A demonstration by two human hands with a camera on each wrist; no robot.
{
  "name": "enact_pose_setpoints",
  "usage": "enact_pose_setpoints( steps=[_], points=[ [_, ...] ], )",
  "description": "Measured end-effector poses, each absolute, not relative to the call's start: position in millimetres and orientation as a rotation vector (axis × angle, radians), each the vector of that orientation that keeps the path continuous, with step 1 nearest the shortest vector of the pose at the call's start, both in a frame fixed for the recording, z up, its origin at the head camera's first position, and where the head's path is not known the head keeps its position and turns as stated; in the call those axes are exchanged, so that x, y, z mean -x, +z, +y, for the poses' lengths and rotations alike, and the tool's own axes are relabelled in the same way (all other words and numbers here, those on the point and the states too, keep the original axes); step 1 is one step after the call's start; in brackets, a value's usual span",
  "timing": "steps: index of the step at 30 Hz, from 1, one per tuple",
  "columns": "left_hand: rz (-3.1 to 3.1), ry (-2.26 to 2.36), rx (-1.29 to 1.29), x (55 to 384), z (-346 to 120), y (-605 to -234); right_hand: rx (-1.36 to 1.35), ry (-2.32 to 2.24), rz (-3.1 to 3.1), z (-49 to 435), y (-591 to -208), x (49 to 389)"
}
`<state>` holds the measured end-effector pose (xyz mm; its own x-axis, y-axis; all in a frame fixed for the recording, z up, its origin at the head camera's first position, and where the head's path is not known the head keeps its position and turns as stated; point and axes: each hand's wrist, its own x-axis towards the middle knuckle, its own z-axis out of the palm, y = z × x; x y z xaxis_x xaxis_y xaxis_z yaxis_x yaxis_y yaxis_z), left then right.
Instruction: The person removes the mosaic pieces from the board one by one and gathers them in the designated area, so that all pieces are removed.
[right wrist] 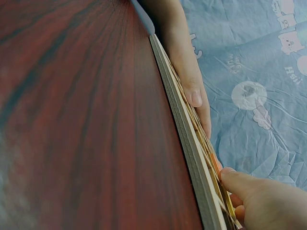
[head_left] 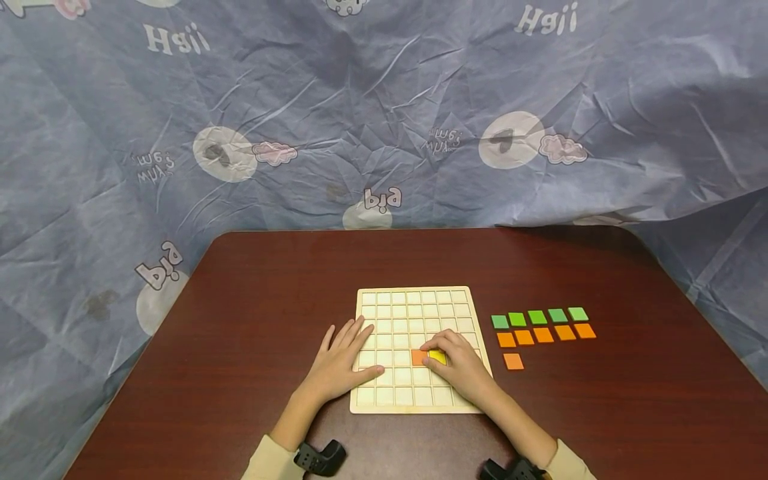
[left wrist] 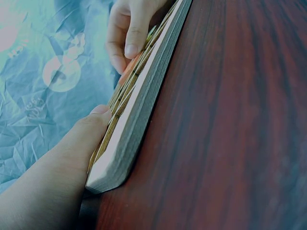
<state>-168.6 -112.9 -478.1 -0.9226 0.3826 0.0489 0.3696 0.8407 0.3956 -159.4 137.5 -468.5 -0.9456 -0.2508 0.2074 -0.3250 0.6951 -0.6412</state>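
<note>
A pale wooden grid board [head_left: 423,397] lies on the table. On its left part rests my left hand [head_left: 339,367], fingers spread and straight; the left wrist view shows its thumb [left wrist: 88,127] along the board's edge. Over the board's middle right, my right hand [head_left: 462,367] pinches an orange square tile [head_left: 417,358] between thumb and fingertips, at a grid square. The right wrist view shows the thumb [right wrist: 235,179] against this tile. A yellow tile [head_left: 437,357] sits in the neighbouring square to its right, under the arch of the right hand and partly covered.
Right of the board lie a row of several green tiles [head_left: 537,317], a row of several orange tiles [head_left: 543,335] and a single orange tile [head_left: 513,361] nearer me. The dark red-brown table [head_left: 252,300] ends at a hanging grey-blue printed cloth [head_left: 336,100].
</note>
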Motion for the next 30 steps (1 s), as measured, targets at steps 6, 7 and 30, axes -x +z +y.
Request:
enact_pose_setpoints(
  steps=[6, 7, 30],
  points=[
    [2.980, 0.631, -0.607, 168.0, -112.5, -477.1, -0.493, 1.079, -2.781, 137.0, -468.7, 159.0],
    [2.978, 0.630, -0.606, 168.0, -112.5, -477.1, -0.493, 1.084, -2.784, 136.9, -468.5, 158.9],
    [2.965, 0.653, -0.623, 167.1, -112.7, -475.7, -0.522, 1.146, -2.748, 136.4, -465.5, 158.1]
  ],
)
